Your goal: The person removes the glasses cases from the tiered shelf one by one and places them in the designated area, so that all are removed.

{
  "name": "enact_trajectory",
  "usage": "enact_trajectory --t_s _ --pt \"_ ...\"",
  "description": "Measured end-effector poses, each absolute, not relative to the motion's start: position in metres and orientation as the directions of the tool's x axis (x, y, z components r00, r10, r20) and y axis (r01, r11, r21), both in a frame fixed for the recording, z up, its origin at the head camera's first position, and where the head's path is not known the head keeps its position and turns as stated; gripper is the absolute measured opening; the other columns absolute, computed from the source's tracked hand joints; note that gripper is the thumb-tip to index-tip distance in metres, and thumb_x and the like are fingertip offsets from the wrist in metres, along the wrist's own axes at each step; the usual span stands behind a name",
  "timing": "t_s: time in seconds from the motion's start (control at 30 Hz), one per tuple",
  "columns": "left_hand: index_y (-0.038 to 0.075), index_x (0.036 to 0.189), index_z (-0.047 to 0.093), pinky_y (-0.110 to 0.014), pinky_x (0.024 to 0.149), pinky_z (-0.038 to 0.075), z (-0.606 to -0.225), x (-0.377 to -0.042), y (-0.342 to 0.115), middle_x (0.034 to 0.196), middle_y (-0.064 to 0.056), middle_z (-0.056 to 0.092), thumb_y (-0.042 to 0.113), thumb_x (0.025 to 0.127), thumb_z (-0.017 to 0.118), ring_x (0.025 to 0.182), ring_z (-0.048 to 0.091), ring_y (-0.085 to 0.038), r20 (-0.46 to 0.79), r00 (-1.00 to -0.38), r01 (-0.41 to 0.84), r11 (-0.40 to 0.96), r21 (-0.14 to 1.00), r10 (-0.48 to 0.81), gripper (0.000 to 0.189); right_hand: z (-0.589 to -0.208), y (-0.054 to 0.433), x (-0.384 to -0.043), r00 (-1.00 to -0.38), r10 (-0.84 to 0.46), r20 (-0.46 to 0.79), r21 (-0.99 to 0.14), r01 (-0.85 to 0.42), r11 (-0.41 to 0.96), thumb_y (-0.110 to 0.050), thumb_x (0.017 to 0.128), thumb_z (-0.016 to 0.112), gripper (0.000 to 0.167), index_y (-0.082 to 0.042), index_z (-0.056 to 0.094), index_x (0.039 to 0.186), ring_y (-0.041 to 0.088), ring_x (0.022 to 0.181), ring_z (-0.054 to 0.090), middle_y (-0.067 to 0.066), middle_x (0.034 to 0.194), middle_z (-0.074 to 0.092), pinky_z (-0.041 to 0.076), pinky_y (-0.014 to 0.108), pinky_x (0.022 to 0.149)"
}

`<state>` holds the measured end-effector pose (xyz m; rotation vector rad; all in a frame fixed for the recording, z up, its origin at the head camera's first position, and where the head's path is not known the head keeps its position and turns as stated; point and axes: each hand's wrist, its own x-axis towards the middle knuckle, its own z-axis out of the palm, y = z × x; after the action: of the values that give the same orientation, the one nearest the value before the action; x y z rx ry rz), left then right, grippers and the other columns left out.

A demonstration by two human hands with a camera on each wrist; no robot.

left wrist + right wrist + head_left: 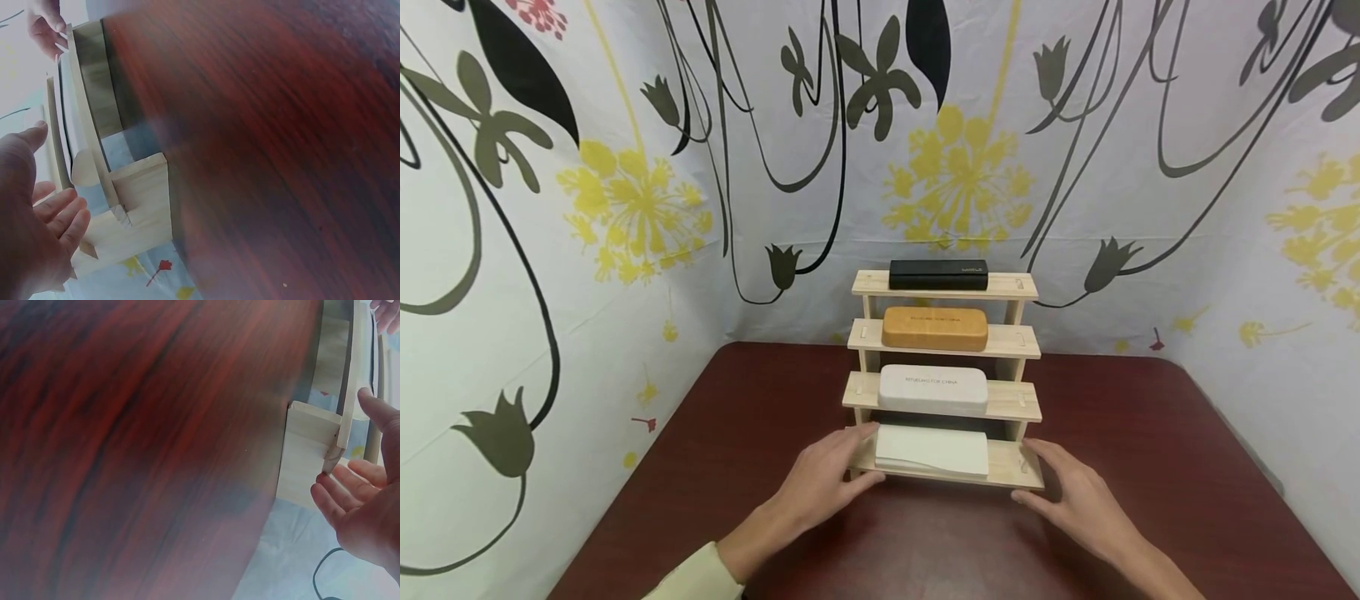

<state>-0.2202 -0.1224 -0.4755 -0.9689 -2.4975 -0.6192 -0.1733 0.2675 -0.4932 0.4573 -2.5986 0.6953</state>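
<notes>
A four-tier light wooden display stand stands on the table. On its lowest step lies a flat white folded piece, of cloth or paper; I cannot tell which. Above it sit a white glasses case, an orange-brown glasses case and, on top, a slim black case. My left hand is at the left end of the lowest step, thumb spread from the fingers. At the right end is my right hand, its fingertips close to the board's corner. Neither hand is curled round the stand.
The dark red wood-grain table spreads around the stand. Behind it and along both sides hangs a white cloth with a grey, black and yellow flower print.
</notes>
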Motion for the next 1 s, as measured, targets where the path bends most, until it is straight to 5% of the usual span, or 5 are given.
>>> enact_trajectory --t_s 0.17,0.37,0.67,0.83,1.0 --pt "0.010 0.147 0.062 -0.044 0.104 0.056 -0.477 -0.221 -0.120 0.144 -0.004 0.067 0.040 0.091 0.087 0.129 0.065 -0.024 0.488 -0.691 0.701 0.659 0.274 0.533 0.068 -0.496 0.269 -0.175 -0.841 -0.219 0.495 -0.372 -0.433 0.821 -0.024 0.074 0.099 0.076 -0.004 0.066 0.139 0.033 0.120 0.068 0.010 0.134 0.069 0.055 0.054 0.093" --pt "0.009 0.146 0.062 -0.044 0.102 0.057 -0.479 -0.224 -0.117 0.144 -0.004 0.066 0.038 0.089 0.089 0.131 0.064 -0.023 0.492 -0.697 0.700 0.645 0.306 0.523 0.070 -0.499 0.271 -0.178 -0.825 -0.228 0.518 -0.366 -0.454 0.812 -0.020 0.072 0.100 0.076 -0.005 0.067 0.138 0.031 0.120 0.068 0.008 0.134 0.070 0.049 0.027 0.097" --pt "0.004 0.146 0.060 -0.046 0.108 0.053 -0.479 -0.225 -0.110 0.146 -0.011 0.064 0.033 0.089 0.089 0.136 0.060 -0.025 0.454 -0.744 0.665 0.611 0.430 0.490 0.071 -0.501 0.273 -0.181 -0.834 -0.217 0.507 -0.402 -0.452 0.797 -0.016 0.072 0.099 0.073 -0.004 0.067 0.137 0.032 0.120 0.068 0.010 0.133 0.070 0.036 0.007 0.101" --pt "0.005 0.147 0.059 -0.048 0.108 0.053 -0.478 -0.225 -0.107 0.147 -0.011 0.063 0.034 0.090 0.088 0.137 0.059 -0.027 0.423 -0.770 0.637 0.614 0.466 0.478 0.071 -0.501 0.273 -0.183 -0.853 -0.203 0.481 -0.419 -0.427 0.802 -0.019 0.073 0.099 0.072 -0.005 0.068 0.137 0.032 0.121 0.068 0.010 0.133 0.070 0.053 0.034 0.097" --pt "0.005 0.147 0.059 -0.049 0.107 0.053 -0.479 -0.226 -0.104 0.146 -0.012 0.063 0.033 0.090 0.088 0.135 0.061 -0.028 0.408 -0.782 0.624 0.607 0.492 0.472 0.070 -0.500 0.272 -0.184 -0.871 -0.178 0.457 -0.448 -0.398 0.801 -0.019 0.073 0.099 0.071 -0.005 0.068 0.136 0.033 0.120 0.068 0.009 0.132 0.071 0.055 0.056 0.092"
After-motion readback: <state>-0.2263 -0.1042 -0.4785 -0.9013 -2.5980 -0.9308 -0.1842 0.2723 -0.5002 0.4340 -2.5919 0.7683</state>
